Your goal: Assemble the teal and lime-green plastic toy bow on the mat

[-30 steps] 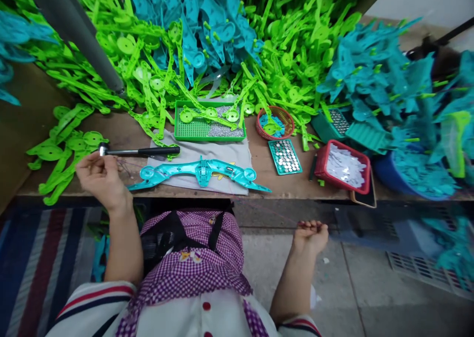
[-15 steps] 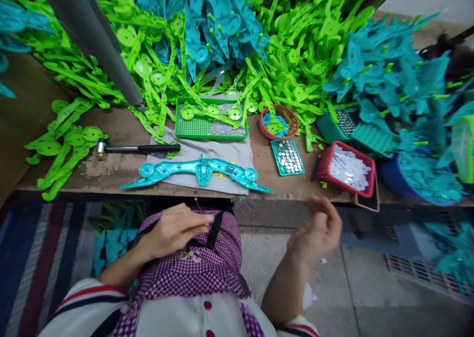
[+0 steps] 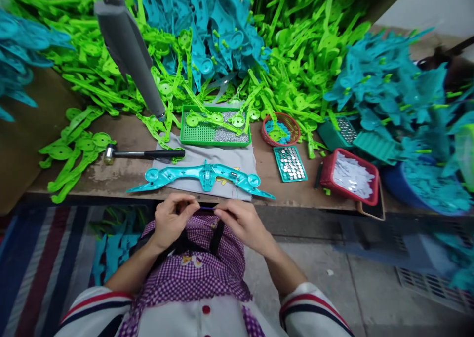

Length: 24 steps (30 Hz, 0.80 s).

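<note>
Heaps of green plastic parts [image 3: 303,46] and teal plastic parts [image 3: 388,85] fill the back and right of the wooden worktop [image 3: 122,171], and a grey pole [image 3: 129,51] slants down to it at the left. Nearer the front edge a grey cloth [image 3: 222,159] lies flat with a teal bow-shaped toy frame [image 3: 202,176] laid across it. Behind the cloth stands a green tray [image 3: 200,130] with small silvery pieces and a green part in it; to the right come a small woven basket [image 3: 292,125], a teal tray of round silver discs [image 3: 291,163] and a red basket of white bits [image 3: 350,176]. A small hammer [image 3: 142,154] lies left of the cloth, touching its edge. Just below the front edge, over a checked apron [image 3: 200,273], the left hand [image 3: 170,221] and the right hand [image 3: 240,221] are drawn close together, fingertips pinched on a thin dark string [image 3: 207,207] stretched between them, just in front of the frame and not touching it. I judge the step in hand to be readying this string for the frame, tying or straightening it. The next move likely calls for keeping the string taut and lifting it to one end of the frame, a fine job that needs both pinches firm.
</note>
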Each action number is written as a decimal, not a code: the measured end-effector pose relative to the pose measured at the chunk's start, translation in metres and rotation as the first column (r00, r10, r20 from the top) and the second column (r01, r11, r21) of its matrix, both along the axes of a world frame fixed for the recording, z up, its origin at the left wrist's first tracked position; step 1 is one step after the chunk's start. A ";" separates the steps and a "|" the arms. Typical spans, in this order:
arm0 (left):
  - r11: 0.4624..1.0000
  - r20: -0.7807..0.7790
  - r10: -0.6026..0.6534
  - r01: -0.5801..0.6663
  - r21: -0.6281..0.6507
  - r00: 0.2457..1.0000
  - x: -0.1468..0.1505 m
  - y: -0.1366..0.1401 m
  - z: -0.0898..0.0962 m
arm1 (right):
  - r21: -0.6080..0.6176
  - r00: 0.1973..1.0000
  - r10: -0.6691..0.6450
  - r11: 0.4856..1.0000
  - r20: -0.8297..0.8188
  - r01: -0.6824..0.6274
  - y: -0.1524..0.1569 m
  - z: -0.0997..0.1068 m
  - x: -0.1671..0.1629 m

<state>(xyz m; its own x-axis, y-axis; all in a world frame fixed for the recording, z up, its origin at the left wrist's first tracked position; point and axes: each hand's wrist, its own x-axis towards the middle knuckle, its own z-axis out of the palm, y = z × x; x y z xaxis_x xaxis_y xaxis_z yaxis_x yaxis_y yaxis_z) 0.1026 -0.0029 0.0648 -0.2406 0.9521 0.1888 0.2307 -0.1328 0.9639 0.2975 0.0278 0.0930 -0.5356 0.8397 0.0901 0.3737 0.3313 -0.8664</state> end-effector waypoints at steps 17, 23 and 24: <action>0.842 0.734 0.382 0.116 -0.527 0.561 0.014 0.038 -0.026 | -0.106 0.906 -0.387 0.921 -0.169 0.374 0.065 -0.067 0.019; 0.856 0.735 0.343 0.129 -0.502 0.584 0.023 0.049 -0.020 | -0.085 0.934 -0.310 0.950 -0.178 0.299 0.065 -0.067 0.025; 0.854 0.721 0.361 0.101 -0.510 0.591 0.025 0.051 -0.021 | -0.080 0.936 -0.303 0.953 -0.179 0.293 0.065 -0.068 0.026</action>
<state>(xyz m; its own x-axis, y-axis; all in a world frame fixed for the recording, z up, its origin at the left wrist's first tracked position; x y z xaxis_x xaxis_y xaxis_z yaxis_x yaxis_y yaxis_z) 0.1271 0.0478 0.0435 -0.1970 0.7973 -0.5705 -0.6484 0.3305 0.6858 0.3233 0.0925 0.0252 -0.2376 0.9643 0.1172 0.2784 0.1832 -0.9428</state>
